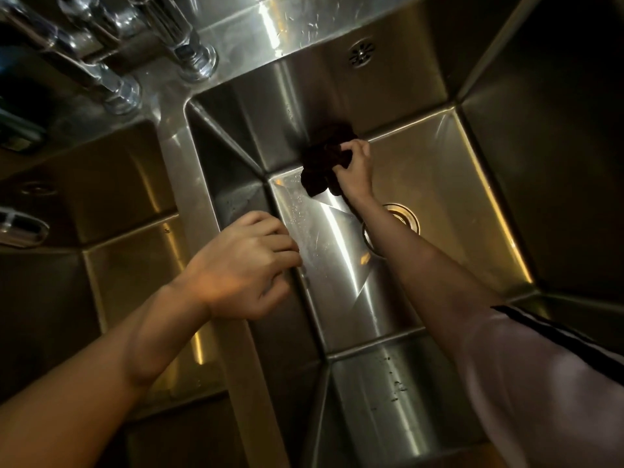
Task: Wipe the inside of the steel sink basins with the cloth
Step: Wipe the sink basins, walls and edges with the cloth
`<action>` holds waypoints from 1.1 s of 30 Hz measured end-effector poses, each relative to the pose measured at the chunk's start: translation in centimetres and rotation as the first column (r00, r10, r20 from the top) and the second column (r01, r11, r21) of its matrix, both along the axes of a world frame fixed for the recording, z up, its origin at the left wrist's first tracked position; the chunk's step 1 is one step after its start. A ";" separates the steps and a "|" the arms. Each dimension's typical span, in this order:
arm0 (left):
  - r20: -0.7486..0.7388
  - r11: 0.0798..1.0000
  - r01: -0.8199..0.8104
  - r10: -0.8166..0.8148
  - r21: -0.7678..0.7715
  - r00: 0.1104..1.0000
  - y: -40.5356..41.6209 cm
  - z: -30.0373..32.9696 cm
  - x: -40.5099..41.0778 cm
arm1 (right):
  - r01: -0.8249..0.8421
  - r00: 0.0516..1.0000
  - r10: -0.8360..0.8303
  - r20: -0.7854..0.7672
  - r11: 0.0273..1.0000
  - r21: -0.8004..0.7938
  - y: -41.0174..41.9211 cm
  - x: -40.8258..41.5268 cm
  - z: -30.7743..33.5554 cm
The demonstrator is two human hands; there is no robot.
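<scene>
Head view showed the right hand (354,167) gripping the bunched dark cloth (324,160), probably soft and damp; left hand (243,265) hung loosely curled, holding nothing.

a kitchen wash station. evidence: a stainless steel double-basin sink (236,123), with the deep right basin (439,163) at 1 o'clock and the left basin (128,265) at 9 o'clock, chrome tap fittings (189,45) at 11 o'clock, and a round drain (405,219) near centre.
</scene>
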State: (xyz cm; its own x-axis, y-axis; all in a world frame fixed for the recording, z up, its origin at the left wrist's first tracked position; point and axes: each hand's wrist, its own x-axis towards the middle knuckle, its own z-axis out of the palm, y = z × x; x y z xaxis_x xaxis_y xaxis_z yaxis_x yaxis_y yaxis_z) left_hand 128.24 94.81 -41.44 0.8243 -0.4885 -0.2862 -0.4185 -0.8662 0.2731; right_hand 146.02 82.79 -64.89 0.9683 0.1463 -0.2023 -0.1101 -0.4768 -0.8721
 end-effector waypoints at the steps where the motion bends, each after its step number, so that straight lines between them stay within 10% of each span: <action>1: 0.003 1.000 0.001 -0.001 0.001 1.000 0.0 0.0 0.0 | -0.042 0.999 0.042 0.001 0.999 -0.005 -0.4 0.0 -0.1; 7: 0.019 1.000 0.009 -0.009 -0.009 1.000 0.0 0.0 0.0 | -0.115 0.993 0.116 -0.032 0.992 0.049 -2.0 0.0 -0.4; 18: 0.026 1.000 0.002 -0.001 -0.007 1.000 0.1 -0.1 0.0 | 0.251 0.963 -0.208 -0.171 0.921 0.297 -1.1 1.7 2.4; 33: -0.052 0.998 -0.034 0.037 0.048 0.998 -0.2 0.2 -0.2 | 0.167 0.929 -0.298 0.218 0.866 0.472 1.1 1.0 15.2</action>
